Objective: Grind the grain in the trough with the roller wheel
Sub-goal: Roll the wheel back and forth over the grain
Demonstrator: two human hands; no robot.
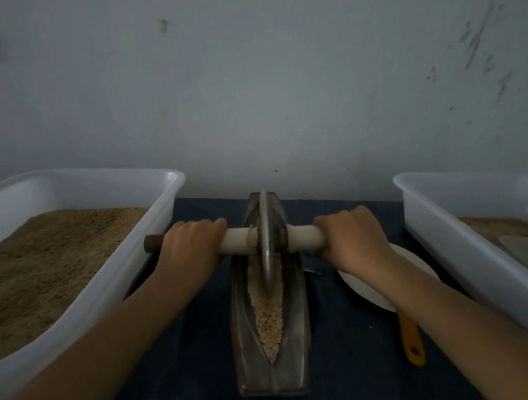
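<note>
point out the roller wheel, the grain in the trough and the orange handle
roller wheel [266,247]: head view, disc face
grain [268,320]: head view, middle of the heap
orange handle [411,340]: head view, mid shaft

Dull grey metal trough [270,342]; metal roller wheel [265,241]; glossy white plastic tubs [73,191]; coarse grain [268,314].

The trough [270,342] lies between two tubs [81,279] [471,245].

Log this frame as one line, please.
step: grinding | left hand and right hand: grip axle handle | roller wheel: far half of trough | grain: coarse
</note>
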